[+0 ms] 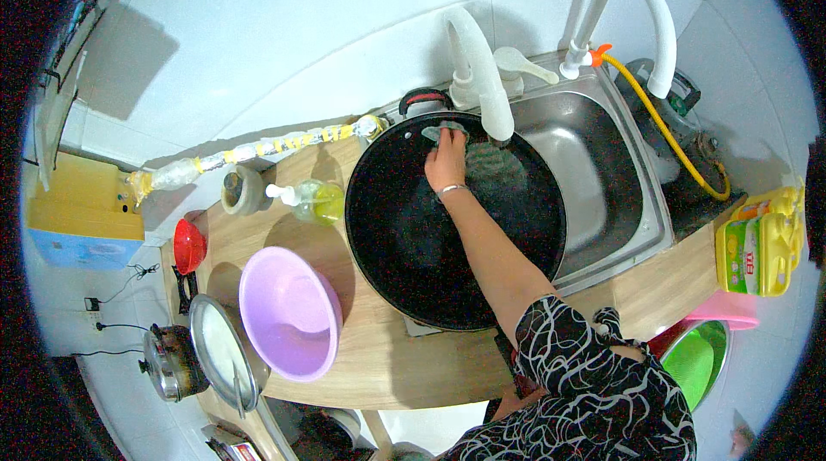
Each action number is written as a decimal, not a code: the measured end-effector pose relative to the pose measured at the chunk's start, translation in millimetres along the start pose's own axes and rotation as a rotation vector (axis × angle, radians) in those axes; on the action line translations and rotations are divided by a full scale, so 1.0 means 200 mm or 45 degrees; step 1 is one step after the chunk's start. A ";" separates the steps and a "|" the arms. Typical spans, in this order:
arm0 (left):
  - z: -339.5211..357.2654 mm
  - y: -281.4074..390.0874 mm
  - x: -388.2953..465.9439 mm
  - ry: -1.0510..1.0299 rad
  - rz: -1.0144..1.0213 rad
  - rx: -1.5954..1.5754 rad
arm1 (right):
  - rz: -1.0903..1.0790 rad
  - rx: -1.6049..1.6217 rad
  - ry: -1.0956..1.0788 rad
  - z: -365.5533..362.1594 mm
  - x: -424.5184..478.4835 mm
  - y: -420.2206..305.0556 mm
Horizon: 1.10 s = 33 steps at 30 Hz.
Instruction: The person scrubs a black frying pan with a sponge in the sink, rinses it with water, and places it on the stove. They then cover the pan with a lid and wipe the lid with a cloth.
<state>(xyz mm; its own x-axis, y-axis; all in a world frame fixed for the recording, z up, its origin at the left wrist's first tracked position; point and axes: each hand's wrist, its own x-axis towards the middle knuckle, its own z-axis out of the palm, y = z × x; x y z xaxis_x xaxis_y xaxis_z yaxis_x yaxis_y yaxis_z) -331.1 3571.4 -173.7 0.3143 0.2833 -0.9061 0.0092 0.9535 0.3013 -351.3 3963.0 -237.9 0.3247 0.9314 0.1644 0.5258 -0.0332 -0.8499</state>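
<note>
A large black wok point(413, 254) rests partly on the wooden counter and partly over the steel sink point(635, 203). My right hand point(446, 161), with a bracelet at its wrist, presses a grey-green cleaning pad point(433, 132) against the wok's inner wall near the far handle point(426, 98). A pale wet-looking patch shows beside the fingers. The white faucet point(493, 99) hangs over the wok's far right rim. By the near rim, a bit of skin shows under my patterned sleeve point(548, 332); it may belong to my left arm, whose hand is hidden.
On the counter's left stand a purple basin point(290, 319), a pump bottle point(319, 201), a stone mortar point(245, 190), a red bowl point(190, 246) and a steel basin point(216, 345). To the right are a second white tap point(664, 28), a yellow hose point(671, 132) and yellow jugs point(761, 248).
</note>
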 end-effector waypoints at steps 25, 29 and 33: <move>0.02 0.02 -0.03 -0.046 0.016 -0.019 | -0.476 -0.410 -0.198 -0.06 -0.10 0.15; 0.01 0.03 -0.03 -0.058 0.042 -0.029 | -0.493 -0.545 -0.509 -0.08 -0.09 0.25; 0.00 0.08 -0.04 -0.092 0.038 -0.016 | -0.095 -0.008 -0.119 0.01 0.02 0.16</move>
<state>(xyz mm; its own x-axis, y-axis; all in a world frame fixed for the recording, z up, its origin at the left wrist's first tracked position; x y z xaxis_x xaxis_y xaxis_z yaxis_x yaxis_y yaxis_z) -332.6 3584.1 -162.0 0.3816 0.3039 -0.8729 -0.0133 0.9461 0.3236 -334.1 3967.0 -265.7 0.2098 0.9611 0.1794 0.5507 0.0355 -0.8340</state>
